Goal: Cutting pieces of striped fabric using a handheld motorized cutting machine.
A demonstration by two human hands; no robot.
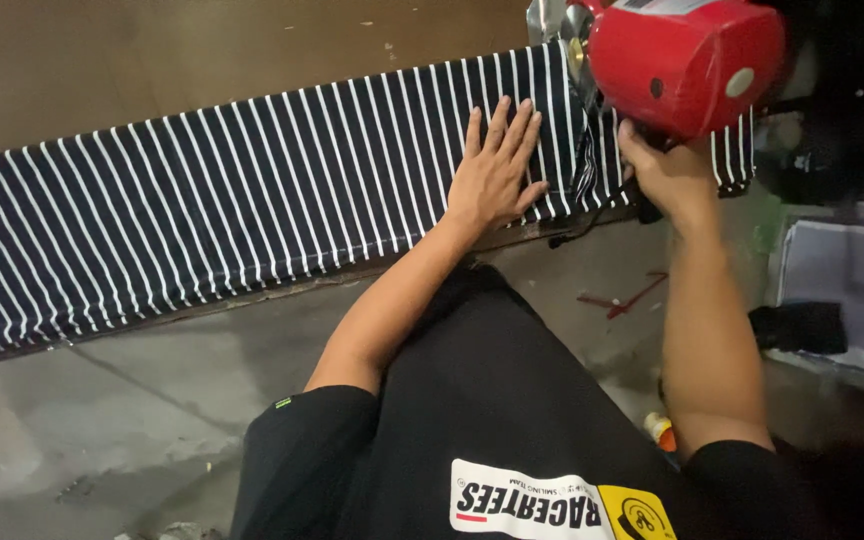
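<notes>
Navy-and-white striped fabric (252,210), soft knit laid in a thick flat stack, is running along the brown table (152,60) edge. Left hand (495,170) is pressing flat on it, fingers spread wide, just beside the cut line. Right hand (670,175) is gripping the handle under a glossy red cutting machine (687,60); cutting looks underway, calling for steady guiding.

Left hand (493,170) flat, right hand (664,172) clenched
</notes>
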